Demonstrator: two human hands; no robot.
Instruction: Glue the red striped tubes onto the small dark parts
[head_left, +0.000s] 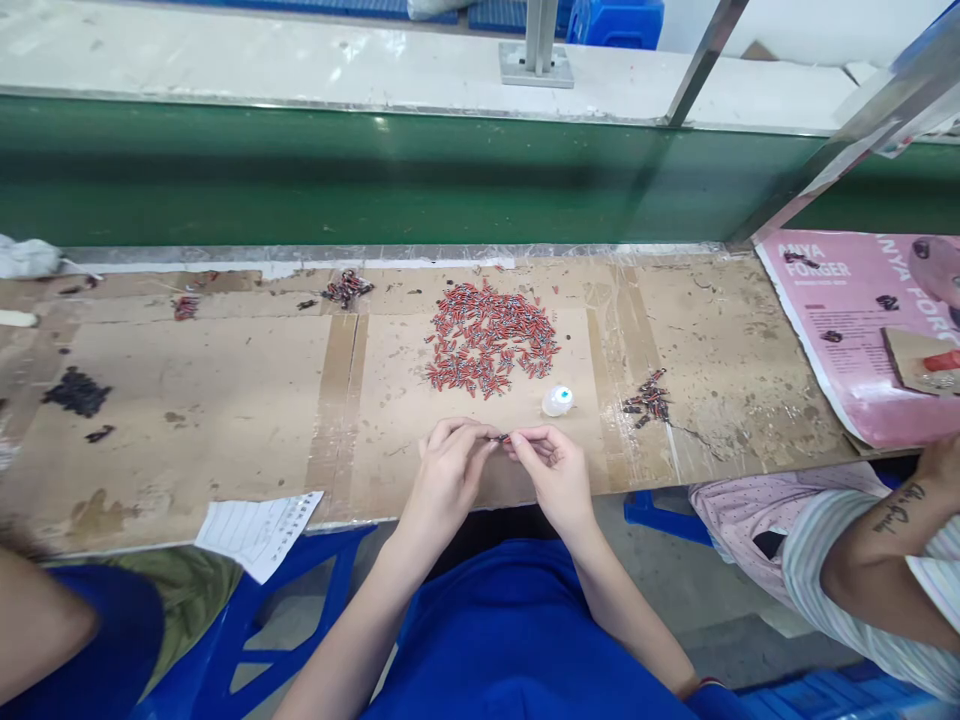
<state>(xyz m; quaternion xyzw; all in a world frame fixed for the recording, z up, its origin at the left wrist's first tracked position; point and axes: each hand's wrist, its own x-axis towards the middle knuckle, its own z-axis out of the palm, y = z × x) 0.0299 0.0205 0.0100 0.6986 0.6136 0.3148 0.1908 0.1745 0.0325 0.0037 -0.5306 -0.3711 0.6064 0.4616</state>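
Note:
My left hand [448, 468] and my right hand [553, 472] meet over the near edge of a cardboard-covered bench [225, 400]. Both pinch one small dark and red part [501, 438] between their fingertips. Just beyond them lies a big pile of small red and grey parts [491, 338]. A small white bottle with a blue mark [557, 401] lies on its side right of the pile's near edge. A little heap of darker parts [649, 398] sits further right.
A green conveyor belt [375, 180] runs behind the bench. A paper slip [259, 530] hangs over the near edge at left. A pink poster [862, 320] covers the bench at right, by another person's tattooed forearm [885, 540]. Another person's arm [37, 620] shows at the lower left. Small dark heaps [76, 392] lie left.

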